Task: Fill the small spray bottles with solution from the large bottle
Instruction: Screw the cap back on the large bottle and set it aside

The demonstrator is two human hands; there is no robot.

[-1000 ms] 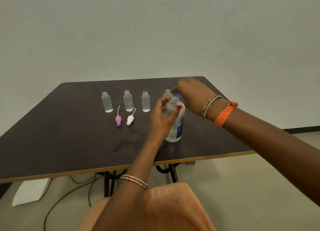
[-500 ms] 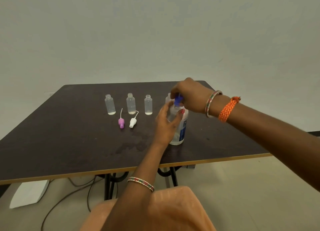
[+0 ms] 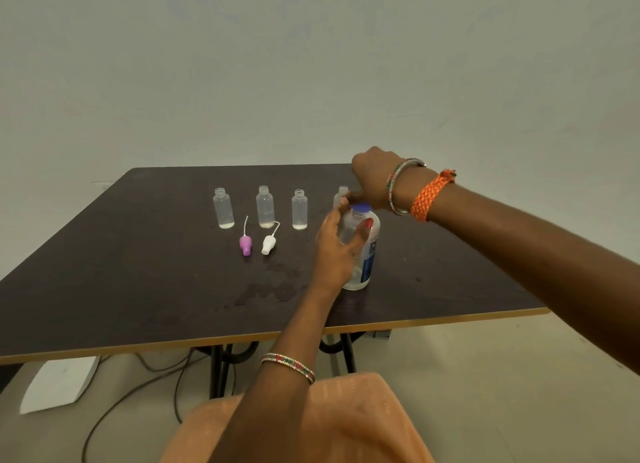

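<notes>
The left hand grips the large bottle, capped blue, standing mid-table — well in from the near edge. The right hand curls above the cap — its grasp hidden. Three small bottles stand left; bare tabletop lies nearer.

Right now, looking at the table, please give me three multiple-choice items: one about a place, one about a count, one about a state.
1. Where does the pink spray head lie?
A. In front of the row of small bottles
B. On the large bottle
C. On the floor

2. How many loose spray heads lie on the table?
A. One
B. Two
C. Four

3. What is the state of the large bottle?
A. Lying on its side
B. Upright, blue cap on
C. Upright, neck open

Answers:
1 A: it lies nearer the camera than the row, beside the white spray head.
2 B: one pink, one white.
3 B: the blue cap sits on its neck while the left hand holds the body.
</notes>
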